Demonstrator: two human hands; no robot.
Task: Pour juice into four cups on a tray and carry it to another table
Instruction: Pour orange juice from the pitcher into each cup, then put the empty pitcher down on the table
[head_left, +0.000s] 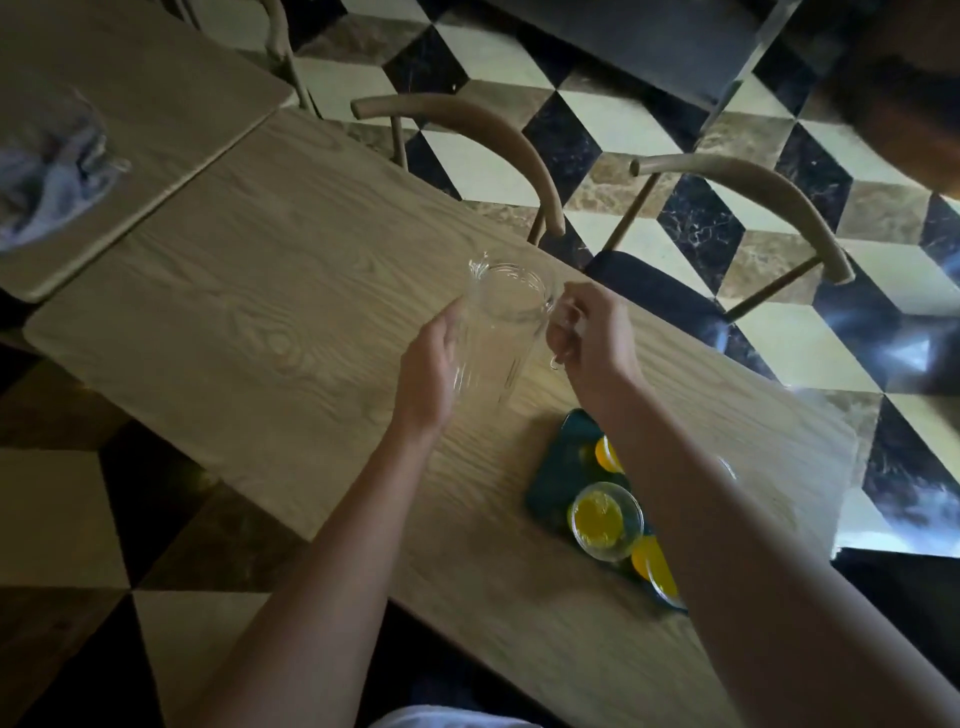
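Note:
A clear glass pitcher stands upright on the wooden table and looks empty. My right hand grips its handle. My left hand rests against the pitcher's left side, fingers curved around the wall. Nearer me, a dark green tray lies on the table. One glass cup of yellow juice shows fully on it. Two more juice cups peek out from under my right forearm, which hides the rest of the tray.
A second wooden table adjoins at the upper left with a crumpled grey cloth on it. Two curved-back chairs stand along the far edge. The floor is checkered tile.

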